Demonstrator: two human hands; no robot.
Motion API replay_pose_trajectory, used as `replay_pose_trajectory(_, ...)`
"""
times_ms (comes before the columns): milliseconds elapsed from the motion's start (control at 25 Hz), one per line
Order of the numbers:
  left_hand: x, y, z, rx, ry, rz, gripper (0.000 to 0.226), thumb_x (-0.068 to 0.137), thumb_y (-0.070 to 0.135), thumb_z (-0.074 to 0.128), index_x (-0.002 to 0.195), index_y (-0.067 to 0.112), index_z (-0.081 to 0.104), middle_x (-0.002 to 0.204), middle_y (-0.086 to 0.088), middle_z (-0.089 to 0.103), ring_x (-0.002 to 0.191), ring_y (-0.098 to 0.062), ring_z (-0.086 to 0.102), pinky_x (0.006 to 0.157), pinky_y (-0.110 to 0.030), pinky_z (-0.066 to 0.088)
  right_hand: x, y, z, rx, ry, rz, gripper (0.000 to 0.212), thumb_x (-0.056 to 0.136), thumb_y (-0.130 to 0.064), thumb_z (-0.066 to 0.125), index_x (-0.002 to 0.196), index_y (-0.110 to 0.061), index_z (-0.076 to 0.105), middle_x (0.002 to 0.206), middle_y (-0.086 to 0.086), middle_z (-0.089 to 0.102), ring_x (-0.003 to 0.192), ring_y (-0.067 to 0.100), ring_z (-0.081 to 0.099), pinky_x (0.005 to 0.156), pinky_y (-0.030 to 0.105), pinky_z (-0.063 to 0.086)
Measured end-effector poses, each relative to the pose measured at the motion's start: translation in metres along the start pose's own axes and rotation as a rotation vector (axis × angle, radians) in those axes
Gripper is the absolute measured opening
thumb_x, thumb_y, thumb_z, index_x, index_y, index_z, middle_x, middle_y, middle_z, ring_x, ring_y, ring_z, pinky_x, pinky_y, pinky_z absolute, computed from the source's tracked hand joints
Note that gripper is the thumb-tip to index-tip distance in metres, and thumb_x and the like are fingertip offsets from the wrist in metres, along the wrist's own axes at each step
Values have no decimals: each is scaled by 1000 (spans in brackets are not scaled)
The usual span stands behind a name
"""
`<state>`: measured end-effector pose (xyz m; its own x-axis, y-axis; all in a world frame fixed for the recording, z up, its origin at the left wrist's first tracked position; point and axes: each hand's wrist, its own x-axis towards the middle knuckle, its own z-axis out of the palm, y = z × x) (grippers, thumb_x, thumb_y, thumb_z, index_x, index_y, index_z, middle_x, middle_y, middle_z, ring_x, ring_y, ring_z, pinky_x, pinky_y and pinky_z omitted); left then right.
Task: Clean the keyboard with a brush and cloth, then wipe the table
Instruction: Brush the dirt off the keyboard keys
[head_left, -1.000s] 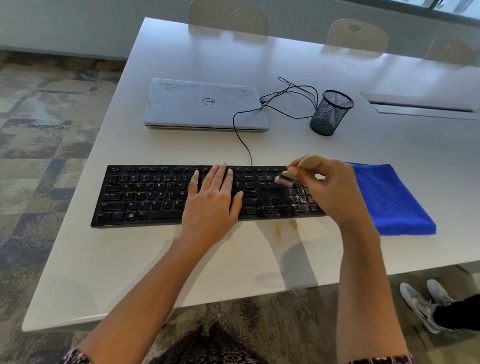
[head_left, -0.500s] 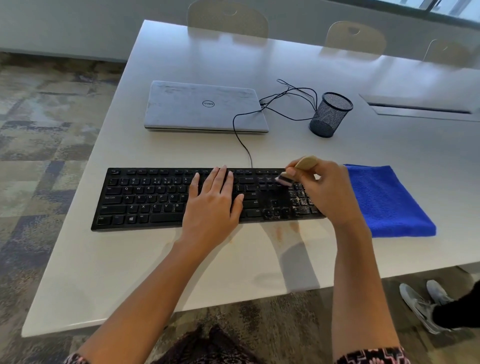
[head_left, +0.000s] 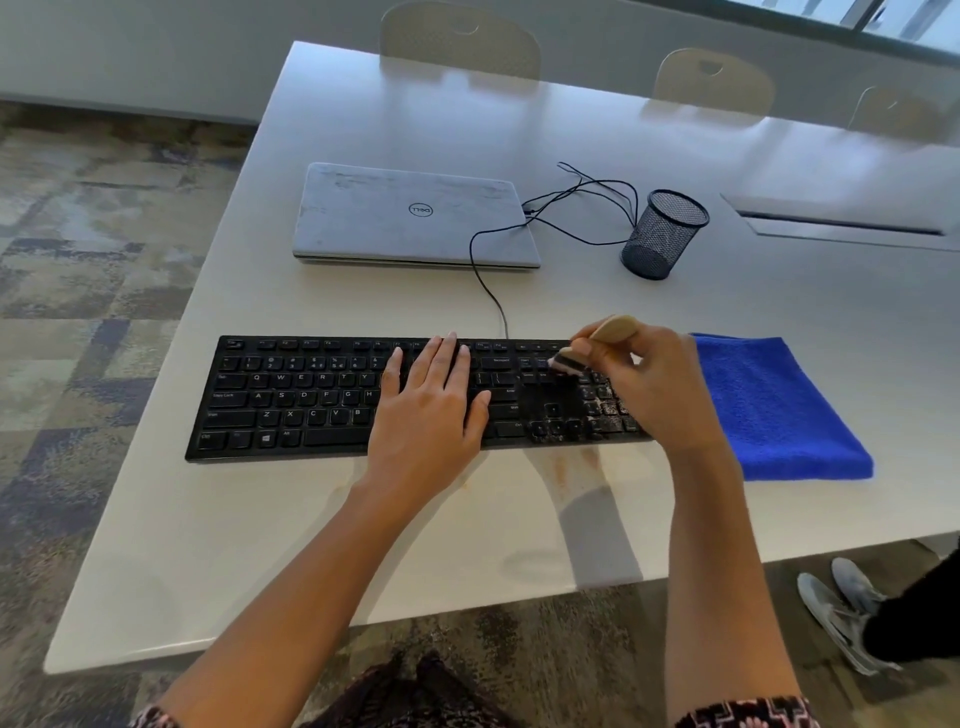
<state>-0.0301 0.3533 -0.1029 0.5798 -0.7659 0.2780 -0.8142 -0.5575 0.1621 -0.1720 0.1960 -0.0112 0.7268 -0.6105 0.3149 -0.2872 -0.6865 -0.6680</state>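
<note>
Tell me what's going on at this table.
A person is cleaning a black keyboard. The right hand pinches a brush, its bristles down on the keys beside the dusty number pad. The left hand lies flat on the middle keys. A folded blue cloth lies unused on the table, right of the keyboard.

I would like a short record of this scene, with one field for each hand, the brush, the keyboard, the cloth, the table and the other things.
left hand: lies flat on the middle keys, fingers straight
right hand: grips the brush
brush: bristles on the keys near the number pad
keyboard: black, dusty at its right end
cloth: blue, folded, right of the keyboard, in no hand
table: white, with an orange stain in front of the keyboard
other things: closed laptop, mesh cup, black cable
</note>
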Motion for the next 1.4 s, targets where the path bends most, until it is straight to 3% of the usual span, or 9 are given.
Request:
replay_pose_trajectory(120, 0, 0, 0, -2, 2, -2, 63, 99, 49, 22, 146, 13, 41, 155, -7, 35, 145, -20, 28, 119, -51, 16, -2, -8, 20, 79, -73, -29, 4, 91, -21, 72, 89, -22, 76, 87, -14, 76, 85, 1, 69, 80, 14, 52)
replay_pose_trajectory(240, 0, 0, 1, 2, 5, 1, 63, 99, 49, 22, 146, 13, 41, 155, -7, 36, 145, -20, 29, 119, -51, 17, -2, -8, 16, 142, 16, -40, 10, 91, -20, 73, 87, -29, 74, 88, -14, 75, 86, 5, 71, 83, 21, 55)
replay_pose_trajectory(360, 0, 0, 1, 7, 0, -2, 63, 99, 49, 22, 146, 13, 41, 155, -6, 35, 145, -20, 29, 118, -51, 17, -1, 0, 3, 81, 152, 13, 24, 90, -20, 73, 80, -41, 67, 84, -23, 71, 82, -3, 69, 81, 13, 52)
replay_pose_trajectory(480, 0, 0, 1, 4, 7, -2, 62, 99, 49, 23, 146, 13, 42, 154, -7, 37, 144, -20, 31, 118, -51, 18, -5, -3, 20, 30, 109, 21, 7, 92, -20, 71, 90, -26, 74, 81, -23, 68, 79, -10, 66, 73, 7, 49)
replay_pose_trajectory(600, 0, 0, 0, 11, 8, 0, 62, 99, 49, 24, 146, 13, 42, 154, -7, 37, 144, -20, 31, 118, -51, 18, -6, -11, 33, 96, 45, -40, 5, 93, -17, 70, 92, -19, 75, 83, -21, 70, 83, -9, 66, 76, 5, 47)
replay_pose_trajectory(840, 1, 0, 0, 13, -5, -2, 64, 99, 50, 21, 147, 13, 41, 155, -6, 35, 145, -19, 28, 118, -51, 17, 1, -2, 14, -28, 200, 46, 8, 93, -22, 70, 93, -17, 75, 77, -22, 66, 74, -17, 62, 68, 1, 44)
replay_pose_trajectory(1040, 1, 0, 1, 8, 17, -4, 62, 98, 49, 25, 144, 12, 45, 153, -8, 39, 143, -20, 32, 117, -51, 19, -4, -11, 48, -7, 105, -30, 12, 95, -27, 67, 91, -18, 74, 81, -9, 74, 75, 6, 69, 71, 15, 53)
replay_pose_trajectory(1320, 1, 0, 1, 8, -2, -4, 64, 98, 50, 20, 146, 13, 42, 155, -6, 36, 145, -19, 29, 118, -51, 17, 8, -17, 33, 112, 220, 35, 13, 95, -28, 68, 97, -18, 76, 82, -9, 74, 78, 5, 71, 75, 24, 58)
replay_pose_trajectory(1400, 1, 0, 1, 8, 3, -2, 64, 98, 50, 21, 146, 13, 42, 155, -7, 36, 145, -19, 29, 118, -51, 17, 7, -18, 42, 53, 200, 36, 16, 97, -30, 65, 94, -17, 74, 76, -12, 70, 69, 0, 67, 66, 14, 51)
